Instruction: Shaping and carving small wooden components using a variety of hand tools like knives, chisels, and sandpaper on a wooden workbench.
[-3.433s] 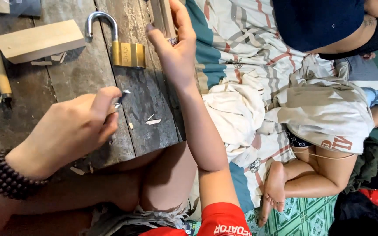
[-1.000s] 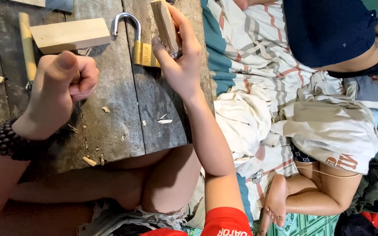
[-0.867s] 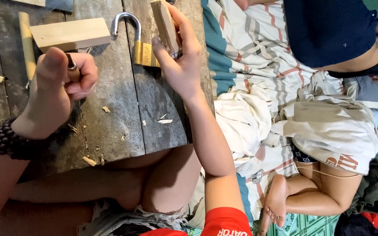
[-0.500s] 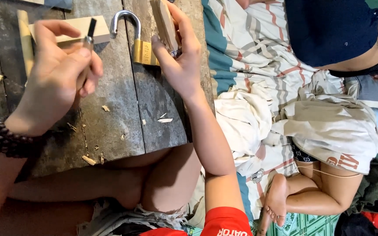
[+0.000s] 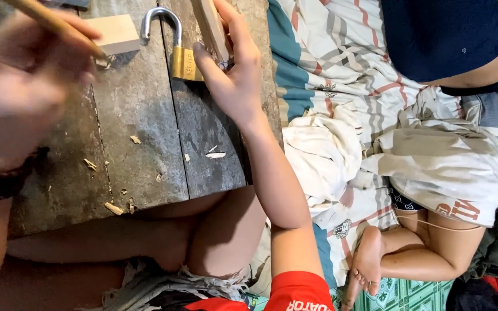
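Here, your left hand [image 5: 18, 92] — blurred, seemingly gripping a wooden-handled tool [image 5: 53, 26] — hovers by a pale wood block [image 5: 113, 33]; your right hand [image 5: 234, 80] pinches a wooden strip [image 5: 210, 26] beside the brass padlock [image 5: 183, 60].

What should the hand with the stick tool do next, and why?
Probably bring the tool down to the wood strip that the right hand steadies by the padlock. The left hand holds it raised above the board, its tip near the block, cutting nothing.
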